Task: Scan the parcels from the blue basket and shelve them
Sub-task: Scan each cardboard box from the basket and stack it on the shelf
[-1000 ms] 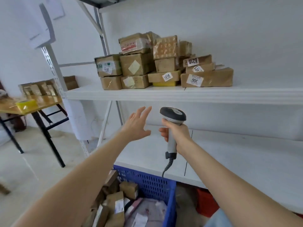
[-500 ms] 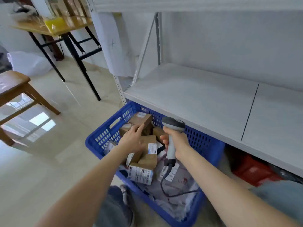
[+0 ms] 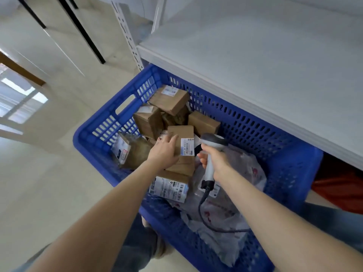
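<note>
The blue basket [image 3: 94, 138] stands on the floor, partly under the white shelf [image 3: 255, 65]. It holds several brown cardboard parcels and grey plastic mailer bags [image 3: 245, 165]. My left hand [image 3: 164, 152] lies on the top cardboard parcel [image 3: 184, 163], fingers closed over its left side, beside the parcel's white barcode label [image 3: 187, 147]. My right hand [image 3: 216, 161] grips the handle of a grey barcode scanner [image 3: 214, 141]. The scanner's head is just right of that label, and its cable [image 3: 202, 213] hangs down over the bags.
More parcels lie at the basket's far end [image 3: 169, 101] and left side [image 3: 129, 152], and a labelled one [image 3: 169, 186] under my left wrist. A perforated shelf post [image 3: 127, 36] rises beside the basket. A red-orange object [image 3: 337, 189] sits under the shelf. Black table legs [image 3: 82, 30] stand behind.
My view dropped from the stocked upper shelf to the basket. My left hand came down and settled on the top parcel. The scanner came down with my right hand beside it.
</note>
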